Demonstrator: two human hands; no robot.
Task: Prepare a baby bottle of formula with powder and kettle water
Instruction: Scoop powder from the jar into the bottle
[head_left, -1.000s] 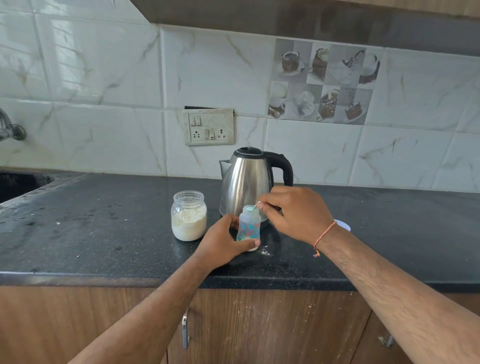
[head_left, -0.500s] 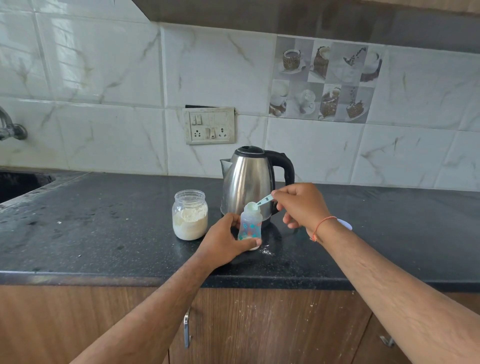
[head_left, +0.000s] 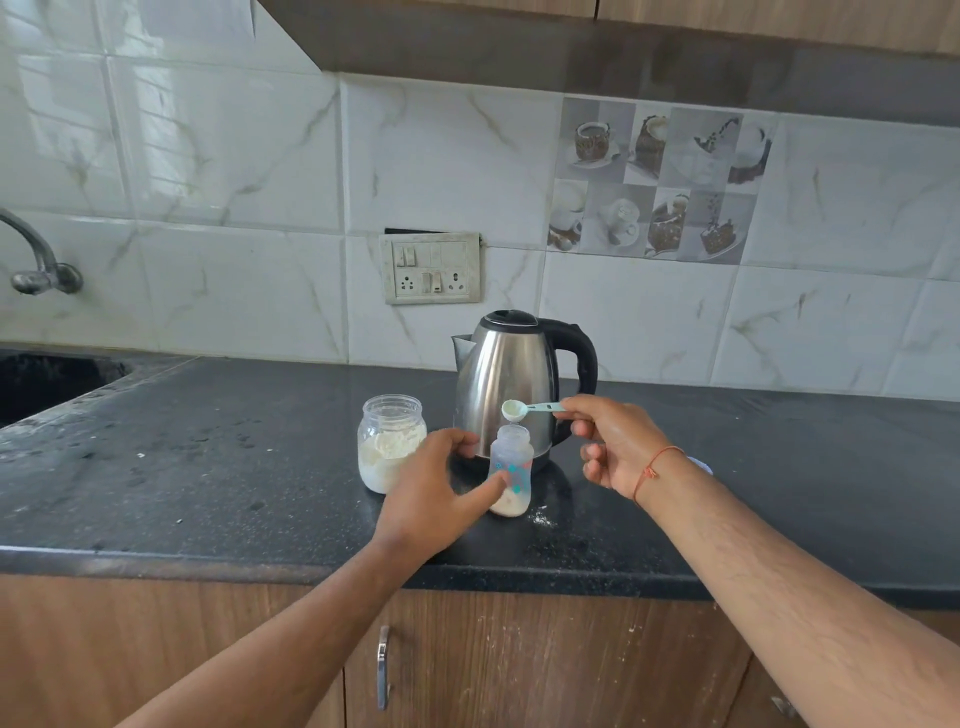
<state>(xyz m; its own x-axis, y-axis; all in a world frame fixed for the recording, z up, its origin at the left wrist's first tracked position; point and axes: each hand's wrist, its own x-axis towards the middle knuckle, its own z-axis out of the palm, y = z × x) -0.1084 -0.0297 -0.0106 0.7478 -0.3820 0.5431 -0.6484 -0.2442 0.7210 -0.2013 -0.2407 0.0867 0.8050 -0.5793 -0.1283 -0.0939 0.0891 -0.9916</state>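
Head: right hand (head_left: 618, 447) w/ scoop (head_left: 524, 409) over bottle (head_left: 511, 467)

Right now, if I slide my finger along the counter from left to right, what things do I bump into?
Sink → powder jar → left hand → baby bottle → right hand, holding the scoop.

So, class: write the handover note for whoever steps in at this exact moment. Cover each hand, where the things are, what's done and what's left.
Left hand: steadying the open baby bottle on the counter.
Right hand: fingers pinch the handle of the scoop, held level just above the bottle mouth; the bowl looks nearly empty.
Powder jar: open, left of the bottle, partly full.
Kettle: behind the bottle, lid shut.
Done: some powder is in the bottle; a little is spilled beside it.
Left: any further scoops, add kettle water, close and mix. The bottle's cap and teat are not in view.
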